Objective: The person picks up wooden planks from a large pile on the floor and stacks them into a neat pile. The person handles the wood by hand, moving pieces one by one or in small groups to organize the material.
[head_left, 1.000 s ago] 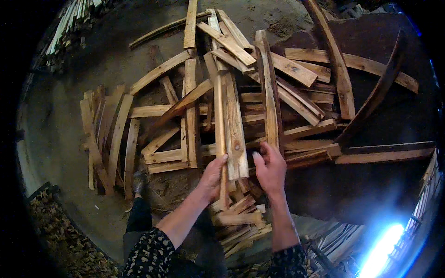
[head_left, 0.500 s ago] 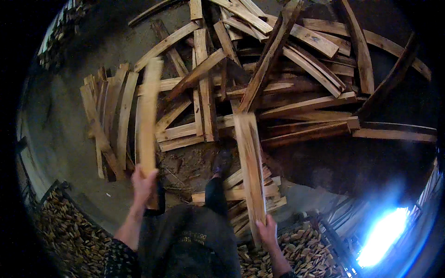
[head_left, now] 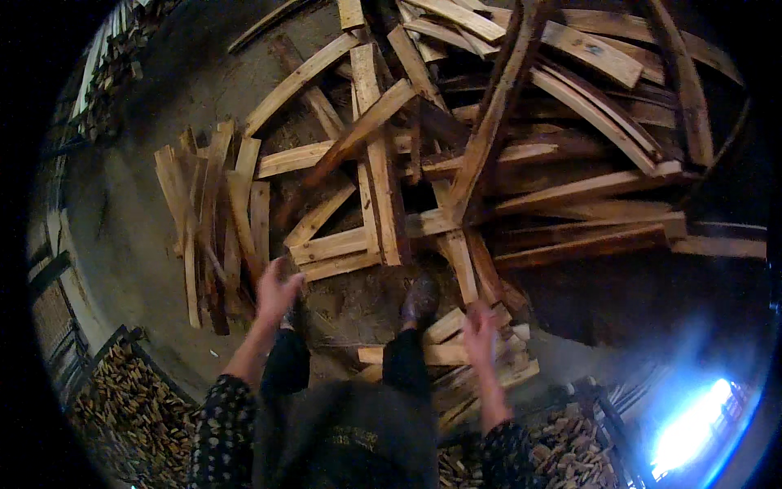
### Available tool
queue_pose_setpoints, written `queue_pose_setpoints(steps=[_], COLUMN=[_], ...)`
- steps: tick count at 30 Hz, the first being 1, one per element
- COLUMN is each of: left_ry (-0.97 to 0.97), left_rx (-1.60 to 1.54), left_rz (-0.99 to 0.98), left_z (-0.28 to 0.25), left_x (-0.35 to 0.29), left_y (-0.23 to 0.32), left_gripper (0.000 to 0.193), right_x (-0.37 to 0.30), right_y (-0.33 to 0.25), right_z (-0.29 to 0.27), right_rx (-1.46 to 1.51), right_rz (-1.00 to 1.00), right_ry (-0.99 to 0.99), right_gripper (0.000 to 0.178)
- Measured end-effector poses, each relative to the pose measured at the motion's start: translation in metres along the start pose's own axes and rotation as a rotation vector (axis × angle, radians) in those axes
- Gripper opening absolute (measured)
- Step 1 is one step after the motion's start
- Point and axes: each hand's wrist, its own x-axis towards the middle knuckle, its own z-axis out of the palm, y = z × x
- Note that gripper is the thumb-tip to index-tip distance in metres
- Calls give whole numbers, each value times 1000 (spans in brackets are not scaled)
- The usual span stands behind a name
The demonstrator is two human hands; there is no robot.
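My left hand (head_left: 278,292) is empty, thumb and fingers apart, beside the lower ends of a loose stack of split wooden planks (head_left: 218,212) on the left. My right hand (head_left: 481,323), slightly blurred, is closed at the near end of a narrow pale plank (head_left: 461,265). That plank points away from me toward the large heap, with a darker brown plank (head_left: 486,269) lying along its right side. Right below my right hand lies a small pile of short pale wood pieces (head_left: 446,354).
A big tangled heap of long planks (head_left: 383,163) spreads ahead and to the right. Crates of small wood pieces stand at the near left (head_left: 130,391) and near right (head_left: 570,448). My boot (head_left: 419,301) stands on the dirt floor. Bright light glares at the lower right.
My left hand has let go of its plank, and the stack at left has shifted. My right hand has moved forward, its plank now lower and pointing toward the heap.
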Motion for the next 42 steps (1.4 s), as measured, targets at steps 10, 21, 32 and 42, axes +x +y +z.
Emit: queue_pose_setpoints(steps=[10, 21, 32, 42], left_ry=[89, -436, 120, 410], left_rx=[166, -525, -330, -457], left_rz=[-117, -119, -247, -342], left_z=[164, 54, -139, -223], left_x=[57, -4, -106, -96], left_y=[114, 95, -15, -78], left_gripper=[110, 54, 34, 27], right_x=[134, -77, -147, -132], right_y=[-184, -141, -191, -215], right_z=[26, 17, 168, 345], right_rx=[379, 118, 309, 248], right_rz=[-182, 94, 47, -40], right_ry=[-47, -186, -686, -621], right_gripper=[39, 34, 32, 32])
